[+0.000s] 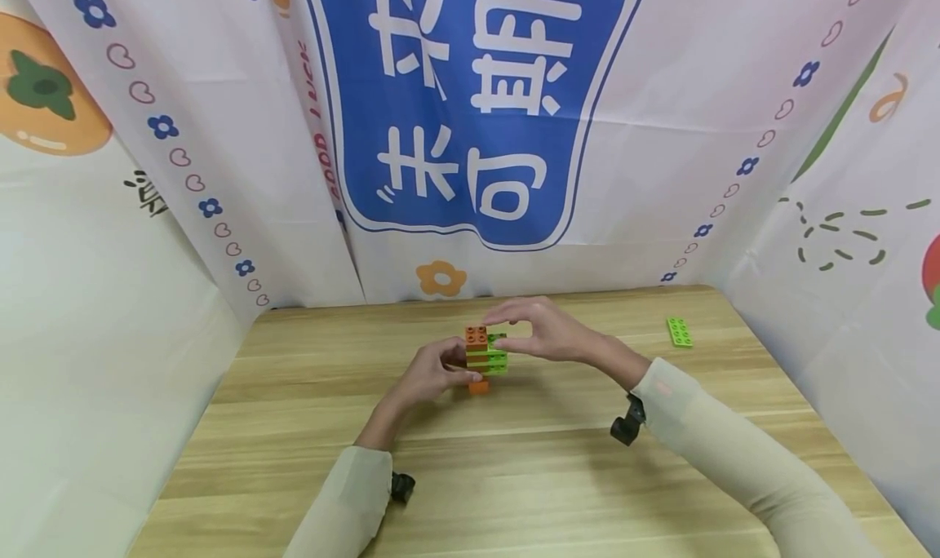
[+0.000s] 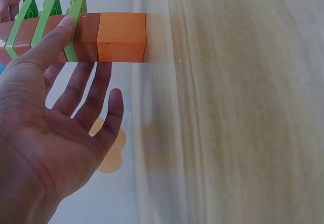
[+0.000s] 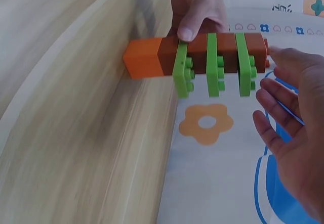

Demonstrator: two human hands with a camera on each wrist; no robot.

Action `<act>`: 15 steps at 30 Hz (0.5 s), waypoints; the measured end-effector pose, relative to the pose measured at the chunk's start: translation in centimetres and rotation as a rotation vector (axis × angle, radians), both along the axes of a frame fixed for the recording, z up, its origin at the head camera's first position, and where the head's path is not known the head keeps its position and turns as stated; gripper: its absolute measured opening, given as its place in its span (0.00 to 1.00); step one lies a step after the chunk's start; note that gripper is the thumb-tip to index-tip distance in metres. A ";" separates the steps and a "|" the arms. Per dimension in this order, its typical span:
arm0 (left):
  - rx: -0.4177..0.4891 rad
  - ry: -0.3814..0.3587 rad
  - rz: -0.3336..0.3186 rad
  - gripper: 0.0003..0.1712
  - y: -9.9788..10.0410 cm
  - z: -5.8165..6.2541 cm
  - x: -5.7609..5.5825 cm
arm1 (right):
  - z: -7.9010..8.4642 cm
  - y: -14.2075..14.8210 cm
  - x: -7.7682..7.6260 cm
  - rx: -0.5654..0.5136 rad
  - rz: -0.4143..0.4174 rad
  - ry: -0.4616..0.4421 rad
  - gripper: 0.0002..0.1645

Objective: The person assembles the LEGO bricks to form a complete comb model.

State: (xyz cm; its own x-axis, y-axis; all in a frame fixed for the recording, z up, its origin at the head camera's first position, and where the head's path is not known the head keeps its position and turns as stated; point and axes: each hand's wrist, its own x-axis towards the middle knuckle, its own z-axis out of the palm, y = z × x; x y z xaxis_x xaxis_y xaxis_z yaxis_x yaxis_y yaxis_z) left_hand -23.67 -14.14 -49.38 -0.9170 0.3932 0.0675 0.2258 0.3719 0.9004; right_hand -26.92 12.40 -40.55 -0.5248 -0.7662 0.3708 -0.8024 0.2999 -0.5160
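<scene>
A tower of toy building bricks (image 1: 476, 338) stands on the table, with an orange brick (image 3: 143, 58) at its foot and brown bricks (image 3: 227, 47) above. Three thin green plates (image 3: 213, 67) sit between the brown bricks and jut out sideways, studs showing. My left hand (image 1: 433, 372) grips the tower from the left, its thumb across the lower part near the lowest green plate and its fingers behind. My right hand (image 1: 547, 329) is at the tower's upper right with fingers apart; in the right wrist view its fingertips are close to the top studs, holding nothing.
A loose green plate (image 1: 679, 332) with studs up lies at the back right of the wooden table (image 1: 514, 476). Printed white cloth (image 1: 294, 134) hangs behind the table and along both sides. A small black camera (image 1: 627, 422) is on the right wrist.
</scene>
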 end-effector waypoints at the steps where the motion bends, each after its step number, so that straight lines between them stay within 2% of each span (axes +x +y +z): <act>1: 0.000 -0.001 0.001 0.17 0.0 0.0 0.0 | 0.0 0.3 0.0 0.004 -0.004 -0.004 0.23; 15: -0.014 -0.005 0.015 0.16 0.1 0.2 0.1 | 0.0 4.4 -0.8 0.111 -0.029 -0.019 0.29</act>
